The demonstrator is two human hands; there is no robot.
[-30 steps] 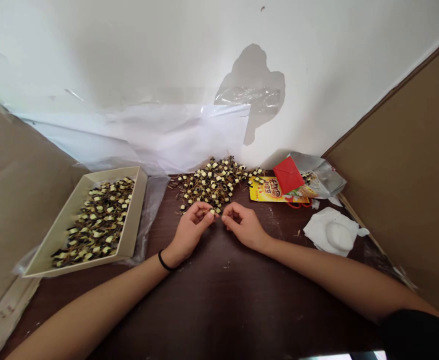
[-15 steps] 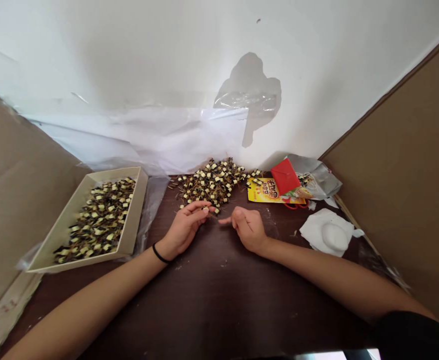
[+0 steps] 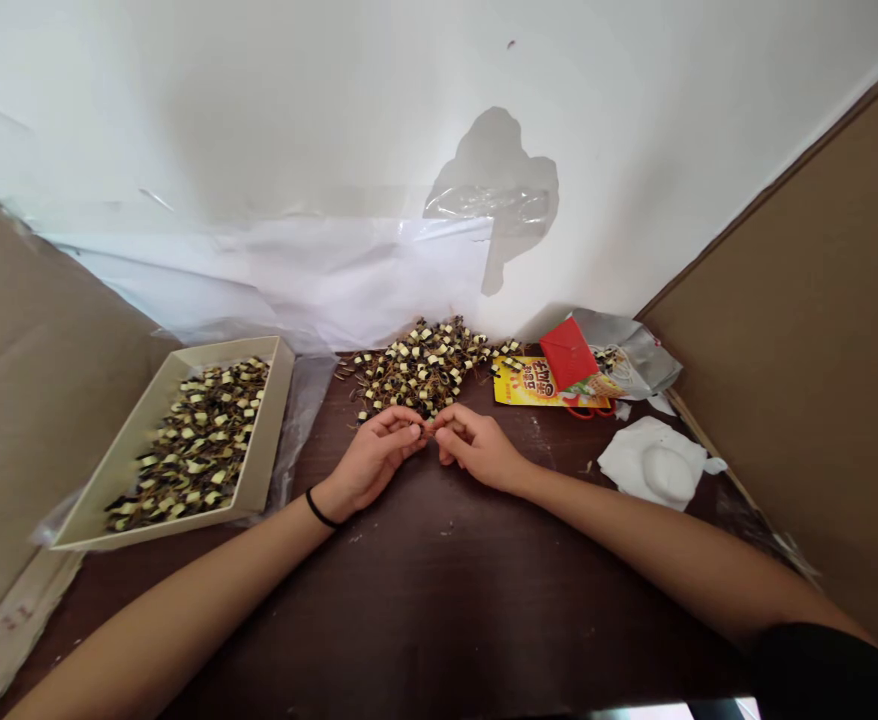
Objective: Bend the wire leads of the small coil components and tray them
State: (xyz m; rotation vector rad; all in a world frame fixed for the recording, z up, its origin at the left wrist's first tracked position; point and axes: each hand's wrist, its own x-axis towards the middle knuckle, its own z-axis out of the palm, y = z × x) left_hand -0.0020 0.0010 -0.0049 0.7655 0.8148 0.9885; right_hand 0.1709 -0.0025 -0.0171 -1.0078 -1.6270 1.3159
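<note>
My left hand, with a black band on its wrist, pinches a small coil between thumb and fingertips. Most of that coil is covered by the fingers. Thin copper-coloured wire shows between the two hands. Fingertip to fingertip with it, my right hand is closed in a pinch at the coil's wire end. Just behind both hands rises a pile of small black-and-yellow coils with thin wire legs. To the left, a shallow cream tray holds many more of these coils, lying in rough rows.
At the back right lie a yellow packet, a red paper piece and an open silver bag. White tissue with a round white object is by the right forearm. Cardboard panels flank the dark table.
My right hand has moved left to meet the left hand, and its extended finger has bent into a pinch. My left hand stays nearly in place, still holding the coil.
</note>
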